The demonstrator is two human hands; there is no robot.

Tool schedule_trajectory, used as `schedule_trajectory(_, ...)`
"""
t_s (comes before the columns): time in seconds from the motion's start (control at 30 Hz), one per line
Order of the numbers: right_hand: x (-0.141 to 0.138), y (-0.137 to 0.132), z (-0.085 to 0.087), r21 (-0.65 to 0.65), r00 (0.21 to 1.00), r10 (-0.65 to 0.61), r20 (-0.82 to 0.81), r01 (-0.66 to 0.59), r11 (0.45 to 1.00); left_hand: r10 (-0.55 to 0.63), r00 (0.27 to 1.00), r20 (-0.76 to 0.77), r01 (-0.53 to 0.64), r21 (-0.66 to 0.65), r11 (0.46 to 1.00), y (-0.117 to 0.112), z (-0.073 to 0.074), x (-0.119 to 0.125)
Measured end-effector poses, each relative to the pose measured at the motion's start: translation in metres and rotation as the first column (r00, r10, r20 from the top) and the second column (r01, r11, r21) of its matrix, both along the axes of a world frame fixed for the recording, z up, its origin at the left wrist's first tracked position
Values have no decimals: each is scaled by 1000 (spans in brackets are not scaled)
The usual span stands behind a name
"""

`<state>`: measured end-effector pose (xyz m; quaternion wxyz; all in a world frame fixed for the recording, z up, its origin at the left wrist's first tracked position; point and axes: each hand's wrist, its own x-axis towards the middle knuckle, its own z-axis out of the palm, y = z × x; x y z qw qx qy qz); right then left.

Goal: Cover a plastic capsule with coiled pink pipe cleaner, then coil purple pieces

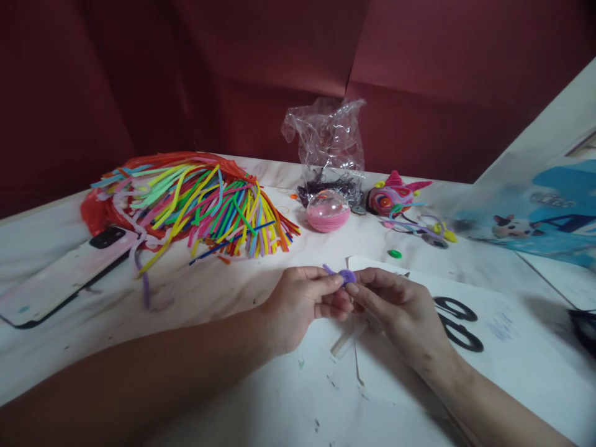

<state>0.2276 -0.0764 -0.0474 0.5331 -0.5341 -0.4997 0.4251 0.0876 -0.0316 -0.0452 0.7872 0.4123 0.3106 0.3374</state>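
A purple pipe cleaner [347, 276], wound into a small flat coil with a short free end sticking out to the upper left, is pinched between both hands above the table. My left hand [310, 298] grips its left side between thumb and index finger. On the right side, the thumb and fingers of my right hand [395, 304] close on the coil's edge. Beyond the hands sits a ball [328, 212] with a clear top and a pink wrapped lower half. A green disc [395, 254] lies a little past my right hand.
A heap of colourful pipe cleaners [223, 211] on red plastic lies at left, beside a phone [69, 273]. Behind the ball stands a clear plastic bag [330, 139]. A pink wrapped figure [393, 195] sits right of it. White paper [507, 329] with black rings lies under my right arm.
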Motion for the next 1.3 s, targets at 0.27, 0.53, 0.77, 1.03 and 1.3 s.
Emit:
schedule_trajectory(0.27,8,2,-1,13,870,73,488,-90,996,-36,984,-172,52,86,995,3,3,-2)
schedule_trajectory(0.53,22,-2,16,-83,694,302,654,-330,940,-211,849,-484,360,238,902,6,5,-5)
schedule_trajectory(0.77,15,-8,19,-153,491,485,724,-571,806,-254,697,-670,541,259,801,-6,0,-9)
schedule_trajectory(1.03,12,4,8,-33,902,165,399,-166,986,-147,907,-395,245,210,947,3,6,0)
schedule_trajectory(1.3,11,-3,6,-85,938,147,314,-127,988,-113,938,-327,206,267,941,-2,9,-1)
